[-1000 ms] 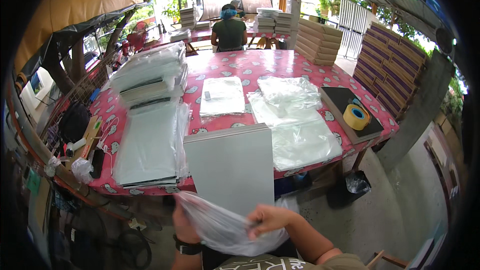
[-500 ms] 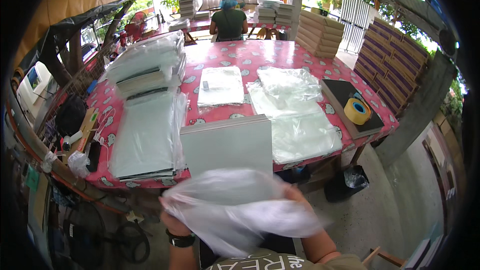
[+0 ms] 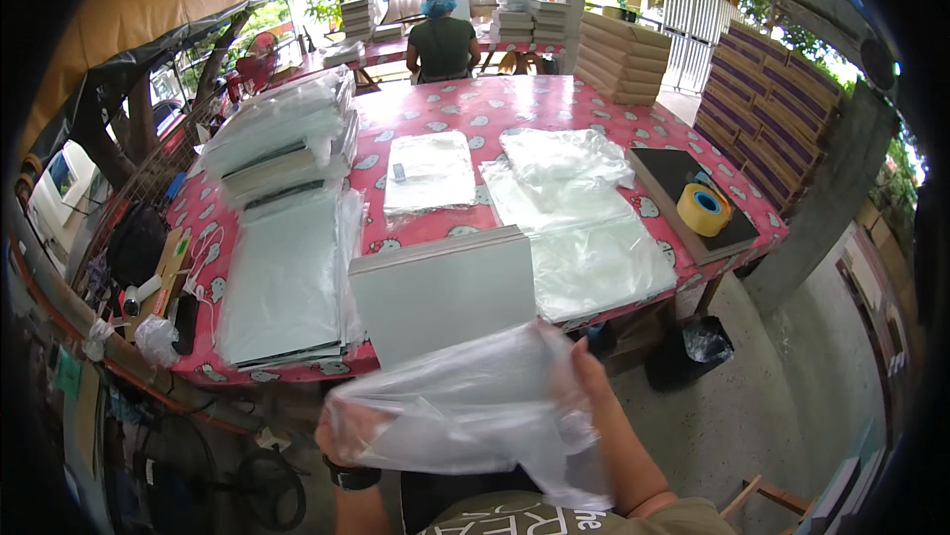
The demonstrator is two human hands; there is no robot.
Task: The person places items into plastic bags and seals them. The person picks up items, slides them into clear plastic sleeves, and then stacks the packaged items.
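Observation:
A clear plastic bag (image 3: 465,401) is stretched between my two hands, close to my body and below the table's near edge. My left hand (image 3: 346,433), with a dark band on the wrist, is closed on the bag's left end, its fingers showing through the film. At the opposite end my right hand (image 3: 591,377) grips the bag, its fingers partly covered by plastic; loose film hangs below it. Just beyond the bag, a stack of grey boards (image 3: 440,288) stands tilted at the table edge.
On the pink patterned table (image 3: 426,229) are bagged boards (image 3: 282,283) at left, a small bag pile (image 3: 430,174), a larger pile of clear bags (image 3: 604,263), and tape (image 3: 705,210) on a dark board. A black bin (image 3: 683,362) stands right. Another person (image 3: 442,48) sits beyond.
The bag has gone from billowing and blurred to stretched more flatly between my hands. My right hand has risen slightly. The view has shifted a little.

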